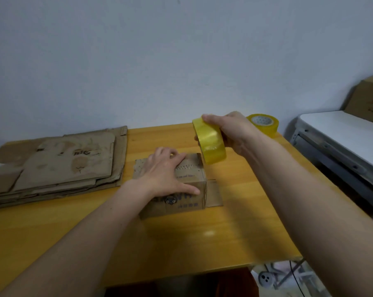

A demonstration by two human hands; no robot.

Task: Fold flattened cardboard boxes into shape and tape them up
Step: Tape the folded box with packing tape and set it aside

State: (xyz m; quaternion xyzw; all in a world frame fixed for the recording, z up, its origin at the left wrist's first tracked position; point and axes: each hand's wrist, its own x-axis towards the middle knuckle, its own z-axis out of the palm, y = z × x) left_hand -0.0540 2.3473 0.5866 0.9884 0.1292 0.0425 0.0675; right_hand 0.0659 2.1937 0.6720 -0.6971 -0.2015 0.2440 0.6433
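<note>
The small folded cardboard box [177,185] sits mid-table [235,232], its print partly hidden under the left hand [166,172], which presses flat on top with straight fingers. At 1 o'clock of the box, the right hand [230,133] grips a glossy yellow tape roll [210,141]. A stack of flattened boxes [59,166] lies at 9 o'clock, cut off by the frame's edge.

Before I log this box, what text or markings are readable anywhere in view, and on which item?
Top flattened cardboard: dark marking, roughly "nic", uncertain.
Small box top: a printed line beside the left hand, too small to read.
Small box front: large dark letters and small blue print, blurred and partly covered by the thumb, unreadable.
Carton at far right: red and dark print, too blurred.
Tape roll in the right hand: no print visible.
</note>
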